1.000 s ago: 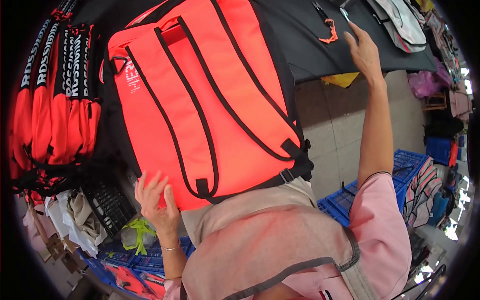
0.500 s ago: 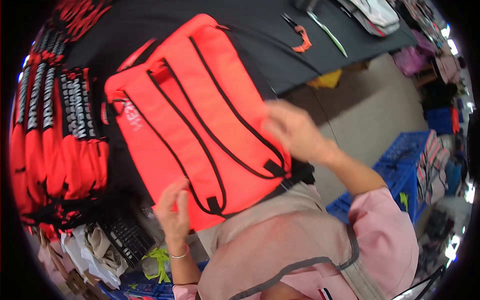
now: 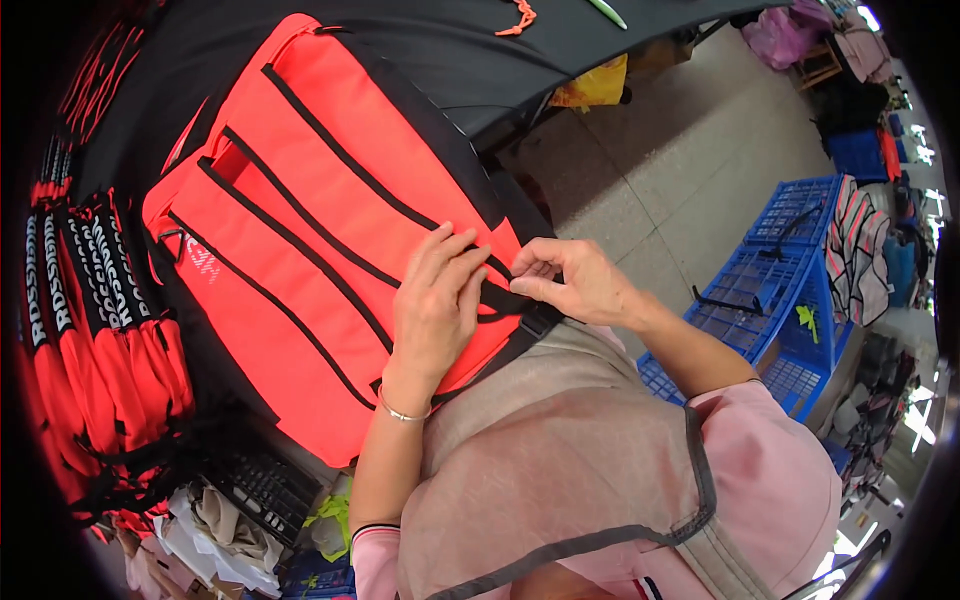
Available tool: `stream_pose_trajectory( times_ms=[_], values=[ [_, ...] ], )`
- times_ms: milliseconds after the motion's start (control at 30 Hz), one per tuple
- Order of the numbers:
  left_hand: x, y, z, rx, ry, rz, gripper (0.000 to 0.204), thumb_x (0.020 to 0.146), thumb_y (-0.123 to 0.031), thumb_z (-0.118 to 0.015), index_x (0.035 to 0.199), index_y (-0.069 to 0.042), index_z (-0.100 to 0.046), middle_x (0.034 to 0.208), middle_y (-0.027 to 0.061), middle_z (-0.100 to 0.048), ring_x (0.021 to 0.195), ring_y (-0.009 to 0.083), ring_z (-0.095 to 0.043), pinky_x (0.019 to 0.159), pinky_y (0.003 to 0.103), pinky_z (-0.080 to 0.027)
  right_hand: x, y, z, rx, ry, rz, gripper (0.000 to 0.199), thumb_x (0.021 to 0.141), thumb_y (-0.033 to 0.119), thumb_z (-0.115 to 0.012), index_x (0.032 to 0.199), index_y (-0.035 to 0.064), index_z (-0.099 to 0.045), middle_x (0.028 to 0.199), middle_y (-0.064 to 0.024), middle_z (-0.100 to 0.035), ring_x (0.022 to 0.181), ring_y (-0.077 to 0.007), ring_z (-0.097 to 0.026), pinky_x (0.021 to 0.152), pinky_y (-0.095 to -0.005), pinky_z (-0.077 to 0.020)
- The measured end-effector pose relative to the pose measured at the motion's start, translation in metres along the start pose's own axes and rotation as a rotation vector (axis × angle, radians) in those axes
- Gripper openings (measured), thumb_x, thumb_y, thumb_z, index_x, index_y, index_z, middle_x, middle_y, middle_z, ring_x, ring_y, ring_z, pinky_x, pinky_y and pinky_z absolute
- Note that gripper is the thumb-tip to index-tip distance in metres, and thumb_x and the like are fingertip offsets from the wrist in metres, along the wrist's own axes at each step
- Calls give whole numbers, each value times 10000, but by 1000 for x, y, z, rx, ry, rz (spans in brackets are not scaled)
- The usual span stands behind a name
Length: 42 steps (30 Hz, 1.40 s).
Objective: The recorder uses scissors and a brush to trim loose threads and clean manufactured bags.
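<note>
A bright red-orange backpack (image 3: 330, 250) with black-edged shoulder straps lies on the black-covered table, its near end against my body. My left hand (image 3: 437, 300) rests over the lower part of the right-hand strap (image 3: 385, 185), fingers extended and slightly apart. Just to its right, my right hand (image 3: 580, 283) is closed in a pinch at the backpack's lower right corner, by the strap's end. What sits between its fingertips is too small to make out. A black buckle (image 3: 537, 322) shows below the fingers.
Stacked red and black backpacks (image 3: 110, 370) stand at the left. On the table's far edge are orange-handled snips (image 3: 520, 17) and a green pen-like tool (image 3: 607, 12). Blue crates (image 3: 765, 270) stand on the floor at the right, and a yellow bag (image 3: 597, 82) lies beneath the table.
My left hand has moved right and up from the backpack's lower left onto the right-hand strap. My right hand has come into a pinch near the corner. The view has shifted.
</note>
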<state>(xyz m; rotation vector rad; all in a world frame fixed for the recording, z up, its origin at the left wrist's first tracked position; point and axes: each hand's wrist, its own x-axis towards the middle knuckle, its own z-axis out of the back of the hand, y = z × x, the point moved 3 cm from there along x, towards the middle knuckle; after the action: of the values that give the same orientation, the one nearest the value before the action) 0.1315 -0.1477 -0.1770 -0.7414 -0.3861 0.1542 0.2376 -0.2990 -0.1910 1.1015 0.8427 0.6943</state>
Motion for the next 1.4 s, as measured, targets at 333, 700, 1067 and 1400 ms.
stream_pose_trajectory(
  times_ms=[333, 700, 1067, 1400],
  values=[
    [-3, -7, -6, 17, 22, 15, 218, 745, 7, -731, 958, -36, -709, 1099, 112, -660, 1202, 350, -558, 973, 416, -492, -7, -10, -2, 14, 9, -95, 101, 833, 29, -650, 917, -27, -645, 786, -102, -693, 745, -155, -679, 701, -292, -545],
    [-26, -19, -25, -47, -75, 202, 215, 641, -1, -839, 791, -6, -685, 951, 117, -583, 1181, 358, -563, 945, 415, -507, -10, -34, -12, 178, 59, -194, 116, 829, 25, -668, 921, -38, -639, 801, -102, -699, 759, -152, -682, 705, -295, -549],
    [-31, 4, -33, 212, -92, 65, 91, 846, -43, -653, 856, -1, -573, 1014, 139, -571, 1087, 306, -573, 864, 398, -471, -9, -40, -18, 153, 47, -188, 116, 842, 42, -676, 929, -31, -652, 793, -93, -695, 739, -140, -667, 692, -289, -538],
    [-32, -6, -16, 142, -181, 110, 276, 854, -21, -653, 1129, -13, -630, 1271, 175, -566, 1243, 330, -502, 1028, 418, -411, -8, -20, -17, -252, -174, 376, 190, 826, 19, -708, 1012, 50, -685, 883, -71, -652, 714, -155, -658, 616, -255, -528]
  ],
)
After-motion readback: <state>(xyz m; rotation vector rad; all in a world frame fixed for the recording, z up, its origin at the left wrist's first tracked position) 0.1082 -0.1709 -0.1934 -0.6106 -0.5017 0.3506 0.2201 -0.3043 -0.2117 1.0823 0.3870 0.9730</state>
